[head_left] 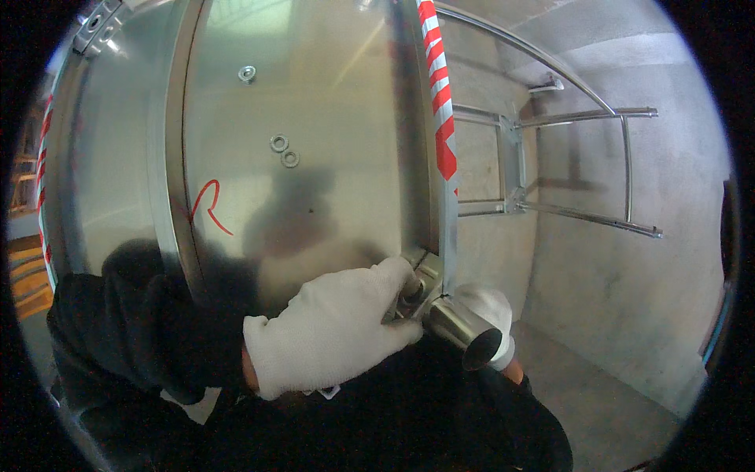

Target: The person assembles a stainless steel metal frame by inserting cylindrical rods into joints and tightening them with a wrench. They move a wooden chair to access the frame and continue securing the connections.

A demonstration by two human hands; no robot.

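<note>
The panel I'm looking at is smooth, glossy metal, softly mirror-like. Shiny metal rings lie on it, and a polished metal tube sits at its near right corner, beside matt, knitted cloth gloves. Right of the panel, a metal frame gleams.

Three rings on metal panel

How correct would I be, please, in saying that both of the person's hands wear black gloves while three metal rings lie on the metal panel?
Not quite: the left hand and right hand wear white gloves, not black ones, as the head view shows. Three metal rings do lie on the metal panel.
</note>
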